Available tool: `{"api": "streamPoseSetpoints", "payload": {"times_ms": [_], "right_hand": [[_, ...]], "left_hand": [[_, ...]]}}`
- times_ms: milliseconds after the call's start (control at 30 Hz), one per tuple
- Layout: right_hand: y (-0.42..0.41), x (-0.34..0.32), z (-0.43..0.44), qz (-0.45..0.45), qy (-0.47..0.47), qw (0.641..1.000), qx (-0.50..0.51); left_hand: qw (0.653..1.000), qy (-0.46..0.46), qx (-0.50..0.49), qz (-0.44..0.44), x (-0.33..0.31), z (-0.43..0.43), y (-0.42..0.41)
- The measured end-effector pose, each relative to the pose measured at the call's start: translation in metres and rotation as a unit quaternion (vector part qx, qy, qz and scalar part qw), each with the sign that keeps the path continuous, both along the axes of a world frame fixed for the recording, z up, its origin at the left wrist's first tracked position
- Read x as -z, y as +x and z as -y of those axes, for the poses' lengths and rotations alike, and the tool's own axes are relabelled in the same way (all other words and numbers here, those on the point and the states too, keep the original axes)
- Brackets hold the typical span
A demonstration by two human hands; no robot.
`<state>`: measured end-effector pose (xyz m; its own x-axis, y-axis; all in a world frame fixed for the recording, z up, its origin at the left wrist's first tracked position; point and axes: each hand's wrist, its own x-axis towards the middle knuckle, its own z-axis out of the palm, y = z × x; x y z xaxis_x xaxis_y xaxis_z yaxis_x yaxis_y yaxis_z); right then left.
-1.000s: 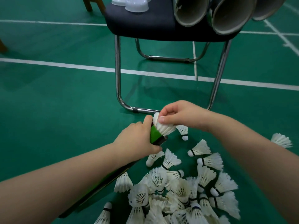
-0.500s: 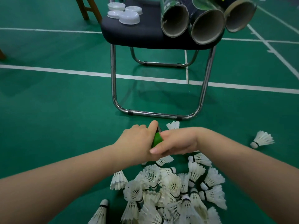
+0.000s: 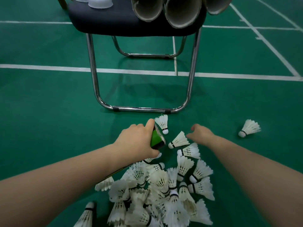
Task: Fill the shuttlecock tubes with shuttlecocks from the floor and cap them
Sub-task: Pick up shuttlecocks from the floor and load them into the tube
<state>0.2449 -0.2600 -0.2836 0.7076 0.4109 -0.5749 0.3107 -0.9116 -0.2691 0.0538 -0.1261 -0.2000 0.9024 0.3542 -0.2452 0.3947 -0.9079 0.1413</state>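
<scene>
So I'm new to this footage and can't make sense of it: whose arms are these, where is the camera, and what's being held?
No machine here: these are a person's two bare arms, filmed by one camera worn on their head, looking down. The left hand grips a green tube near its mouth. The right hand holds nothing, beside a loose shuttlecock. A pile of shuttlecocks lies on the green floor. Ahead, a chair carries open tubes and white caps.

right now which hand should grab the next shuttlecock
Likely right. The right hand is empty and open beside a loose shuttlecock; the left hand grips the tube.
</scene>
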Motion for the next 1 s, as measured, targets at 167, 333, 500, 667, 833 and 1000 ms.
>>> {"api": "streamPoseSetpoints", "payload": {"times_ms": [167, 333, 500, 667, 833, 1000], "right_hand": [[-0.004, 0.035, 0.001, -0.038, -0.014, 0.999, -0.025], [-0.005, 0.04, -0.008, 0.022, 0.053, 0.998, -0.031], [-0.004, -0.009, -0.023, -0.072, 0.35, 0.924, 0.137], [-0.026, -0.048, -0.043, -0.167, 0.427, 0.88, 0.121], [-0.043, -0.078, -0.05, -0.273, 0.361, 0.891, -0.022], [-0.062, -0.094, -0.047, -0.342, 0.296, 0.888, -0.082]], "left_hand": [[1.0, -0.015, 0.002, -0.006, 0.014, 0.004, 0.01], [1.0, -0.014, 0.006, 0.0, 0.02, -0.002, 0.013], [1.0, -0.011, -0.019, -0.008, 0.023, -0.015, 0.007], [0.999, -0.01, -0.029, -0.011, 0.02, -0.02, -0.001], [0.999, -0.013, -0.038, 0.019, 0.004, -0.021, -0.006], [0.999, -0.008, -0.03, 0.03, -0.008, -0.02, -0.014]]}}
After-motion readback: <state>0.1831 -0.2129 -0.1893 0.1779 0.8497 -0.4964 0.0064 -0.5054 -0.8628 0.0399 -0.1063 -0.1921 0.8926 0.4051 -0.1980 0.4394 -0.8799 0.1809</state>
